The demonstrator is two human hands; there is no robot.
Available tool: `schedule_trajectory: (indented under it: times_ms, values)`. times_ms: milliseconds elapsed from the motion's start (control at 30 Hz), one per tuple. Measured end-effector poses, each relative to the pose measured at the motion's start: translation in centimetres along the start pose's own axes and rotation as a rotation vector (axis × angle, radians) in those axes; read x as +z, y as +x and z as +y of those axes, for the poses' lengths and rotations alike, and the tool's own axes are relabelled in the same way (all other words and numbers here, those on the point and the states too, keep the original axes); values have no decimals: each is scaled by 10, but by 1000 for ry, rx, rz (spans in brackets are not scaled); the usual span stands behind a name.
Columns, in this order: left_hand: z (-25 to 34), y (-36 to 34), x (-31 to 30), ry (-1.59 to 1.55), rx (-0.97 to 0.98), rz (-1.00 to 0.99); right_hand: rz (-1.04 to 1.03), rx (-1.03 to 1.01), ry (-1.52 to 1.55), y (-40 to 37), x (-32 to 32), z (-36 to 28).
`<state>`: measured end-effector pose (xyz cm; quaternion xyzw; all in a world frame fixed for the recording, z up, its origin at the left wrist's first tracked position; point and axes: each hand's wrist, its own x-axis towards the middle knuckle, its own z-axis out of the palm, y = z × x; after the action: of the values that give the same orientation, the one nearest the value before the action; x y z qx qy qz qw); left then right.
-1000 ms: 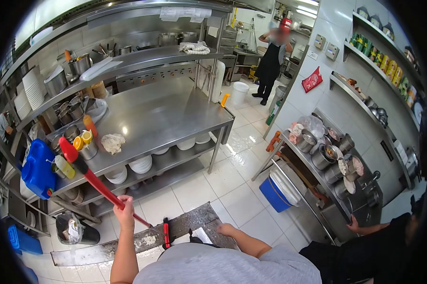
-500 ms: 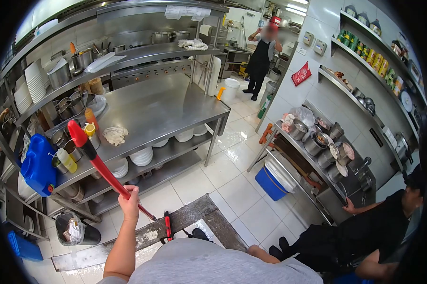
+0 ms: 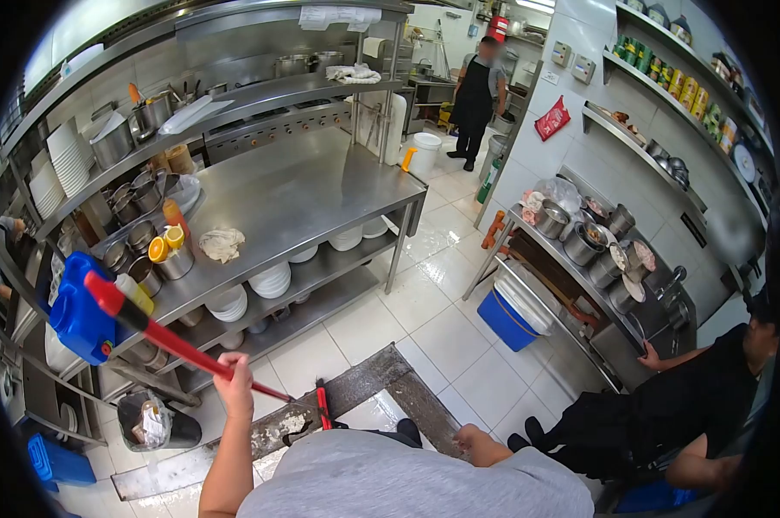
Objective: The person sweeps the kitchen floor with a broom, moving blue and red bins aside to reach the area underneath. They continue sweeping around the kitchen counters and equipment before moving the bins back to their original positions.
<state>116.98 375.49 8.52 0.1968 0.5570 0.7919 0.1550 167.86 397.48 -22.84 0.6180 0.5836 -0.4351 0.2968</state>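
My left hand (image 3: 235, 388) is wrapped round the long red handle of a floor squeegee (image 3: 187, 347). The handle slants from its thick red grip end at upper left down to a red head (image 3: 323, 407) on the floor. That head rests on a dark, wet strip of flooring (image 3: 355, 387), close in front of my shoe (image 3: 408, 430). At my right side, my right hand (image 3: 469, 439) hangs low with its fingers curled and nothing showing in them.
A steel worktable (image 3: 304, 203) with a crumpled cloth (image 3: 222, 245) stands ahead left, a bin (image 3: 183, 429) near its corner. At right, a person in black (image 3: 640, 393) stands by a counter of metal pots (image 3: 582, 249). Another person (image 3: 474, 99) stands at the back.
The squeegee's grip end has swung left and down, and its head has shifted right in view. My right hand now shows more. The person at the back has lowered their arms.
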Motion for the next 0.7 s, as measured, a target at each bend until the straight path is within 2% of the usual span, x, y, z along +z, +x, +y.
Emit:
schedule_trajectory:
  times_ms: [67,133,200,333,467,567,600,667,700]
  values:
    - [0,0,-13,-15,22,45,13,22,0,6,-8,-10]
    - [1,-1,-21,-29,48,80,-72,-148,-214,23,-12,-16]
    - [5,0,-23,-28,61,98,-49,-331,-368,25,-19,-20]
    - [-1,9,-20,5,77,143,2,-357,-309,11,-33,-28]
    - [-14,27,-9,2,128,192,13,-229,-231,0,-61,-10]
    - [-25,40,6,-4,164,191,110,-567,-749,38,-76,33]
    - [-26,41,13,4,163,180,112,-571,-739,49,-80,44]
    - [-30,44,26,4,154,169,80,-407,-524,69,-83,68]
    - [-31,44,36,10,151,160,75,-407,-514,76,-83,78]
